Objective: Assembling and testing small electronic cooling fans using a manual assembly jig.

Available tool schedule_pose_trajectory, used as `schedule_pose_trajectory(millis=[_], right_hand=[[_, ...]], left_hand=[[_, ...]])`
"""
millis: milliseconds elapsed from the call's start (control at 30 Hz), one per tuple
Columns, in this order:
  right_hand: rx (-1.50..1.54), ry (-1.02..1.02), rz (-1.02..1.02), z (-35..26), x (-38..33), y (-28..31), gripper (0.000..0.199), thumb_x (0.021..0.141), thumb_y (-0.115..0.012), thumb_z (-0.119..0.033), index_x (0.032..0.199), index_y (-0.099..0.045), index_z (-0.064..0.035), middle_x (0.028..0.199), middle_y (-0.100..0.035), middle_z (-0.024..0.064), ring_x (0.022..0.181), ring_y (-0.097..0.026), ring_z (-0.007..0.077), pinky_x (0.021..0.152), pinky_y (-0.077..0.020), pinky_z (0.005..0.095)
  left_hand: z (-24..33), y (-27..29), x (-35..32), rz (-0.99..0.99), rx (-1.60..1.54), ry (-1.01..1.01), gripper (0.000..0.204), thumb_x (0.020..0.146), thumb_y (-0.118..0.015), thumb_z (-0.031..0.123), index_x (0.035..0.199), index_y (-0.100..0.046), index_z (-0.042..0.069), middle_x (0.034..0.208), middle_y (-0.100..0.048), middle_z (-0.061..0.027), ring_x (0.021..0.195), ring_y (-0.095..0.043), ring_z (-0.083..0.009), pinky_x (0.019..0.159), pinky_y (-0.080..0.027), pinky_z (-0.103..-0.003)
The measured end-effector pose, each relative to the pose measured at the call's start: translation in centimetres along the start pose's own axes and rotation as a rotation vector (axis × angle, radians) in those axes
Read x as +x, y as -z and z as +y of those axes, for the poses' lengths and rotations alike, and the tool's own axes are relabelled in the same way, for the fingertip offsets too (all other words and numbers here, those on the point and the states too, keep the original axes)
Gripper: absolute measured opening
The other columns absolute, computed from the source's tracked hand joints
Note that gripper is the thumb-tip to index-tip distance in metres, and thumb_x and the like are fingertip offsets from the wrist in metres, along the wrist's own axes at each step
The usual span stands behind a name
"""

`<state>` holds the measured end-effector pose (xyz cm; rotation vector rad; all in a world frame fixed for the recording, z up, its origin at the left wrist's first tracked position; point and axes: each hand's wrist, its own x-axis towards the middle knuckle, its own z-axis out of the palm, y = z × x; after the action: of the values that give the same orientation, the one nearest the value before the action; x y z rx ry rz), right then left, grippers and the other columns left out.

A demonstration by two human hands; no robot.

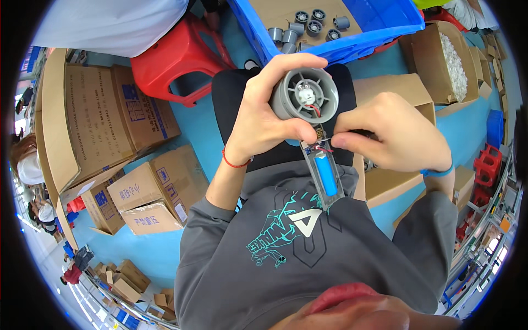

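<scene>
Over the lap [226, 94], left fingers [286, 62] clasp a grey housing [306, 94]; whether right fingers [352, 120] pinch anything, I cannot tell

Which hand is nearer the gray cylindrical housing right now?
Left. The left hand grips the gray cylindrical housing itself; the right hand is off its lower right side, close to the thin red wires.
</scene>
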<state>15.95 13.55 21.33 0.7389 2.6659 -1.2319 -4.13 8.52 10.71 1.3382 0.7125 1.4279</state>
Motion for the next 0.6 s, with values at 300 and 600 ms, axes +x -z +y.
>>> schedule_pose_trajectory(millis=[300, 600], right_hand=[[0.433, 0.010, 0.005, 1.5, 0.1, -1.1, 0.015, 0.088, -0.063, -0.014, 0.086, -0.064, 0.0005, 0.069, -0.065, 0.0089, 0.056, -0.059, 0.0194, 0.052, -0.0431, 0.0309], [-0.449, -0.145, 0.099, -2.1, -0.7, -1.7, 0.018, 0.086, -0.065, -0.021, 0.079, -0.062, -0.0048, 0.064, -0.059, 0.0109, 0.059, -0.059, 0.0315, 0.051, -0.0411, 0.0405]], left_hand=[[0.5, -0.3, -0.2, 0.119, -0.107, 0.122, 0.103, 0.060, -0.072, 0.071, 0.127, -0.044, -0.002, 0.110, -0.061, -0.0174, 0.096, -0.064, -0.0206, 0.082, -0.054, -0.031], [0.0, -0.1, -0.1, 0.058, 0.086, 0.055, 0.068, 0.062, -0.089, 0.025, 0.118, -0.057, 0.004, 0.097, -0.065, -0.0054, 0.088, -0.063, -0.0127, 0.078, -0.051, -0.026]])
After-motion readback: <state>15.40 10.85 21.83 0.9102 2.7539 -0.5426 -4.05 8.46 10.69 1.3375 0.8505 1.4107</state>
